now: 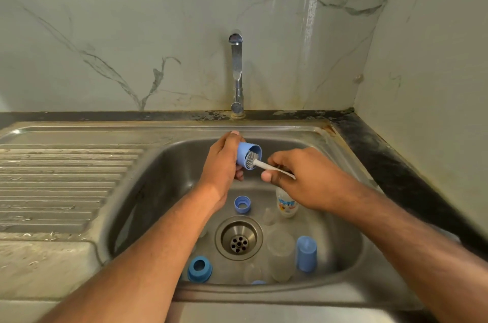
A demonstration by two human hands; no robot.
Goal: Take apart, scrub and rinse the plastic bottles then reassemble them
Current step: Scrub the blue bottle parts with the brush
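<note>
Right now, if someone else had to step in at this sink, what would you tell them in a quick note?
Left hand grips a blue cap, open end facing right. Right hand holds a small white brush, its bristles inside that cap: scrubbing is under way.
In the sink: a blue ring behind the drain, a darker blue collar at front left, another blue cap upright at front right, a clear bottle under the right hand, and more clear parts by the drain, hard to make out.
Tap shows no water.
Done: bottles taken apart. Left: finish scrubbing, rinse, reassemble.
</note>
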